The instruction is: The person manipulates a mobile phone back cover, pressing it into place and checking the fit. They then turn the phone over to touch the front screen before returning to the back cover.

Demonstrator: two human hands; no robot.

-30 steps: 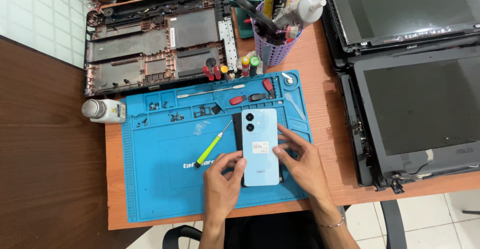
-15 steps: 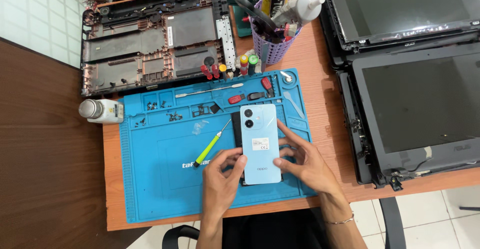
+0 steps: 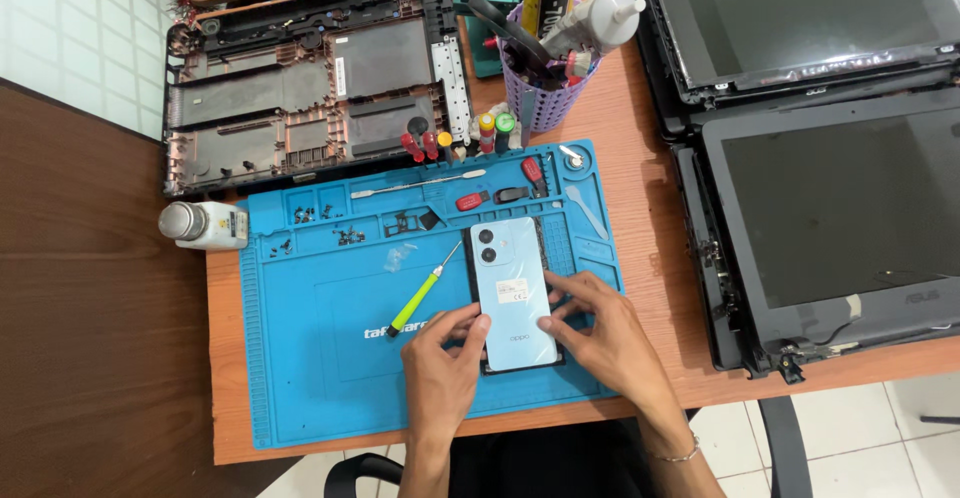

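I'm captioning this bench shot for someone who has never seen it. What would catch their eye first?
Probably the bright blue work mat in the middle of the wooden table, where the left hand and right hand press on a pale blue phone lying back up. A green-handled screwdriver lies just left of it. Behind sits an opened laptop base, and two dark laptop screens fill the right side.

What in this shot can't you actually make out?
- Head view: the pale blue phone lies back up, so its screen side is hidden.
- Its lower edges are covered by the left hand and right hand.
- The small screws are too tiny to tell apart.
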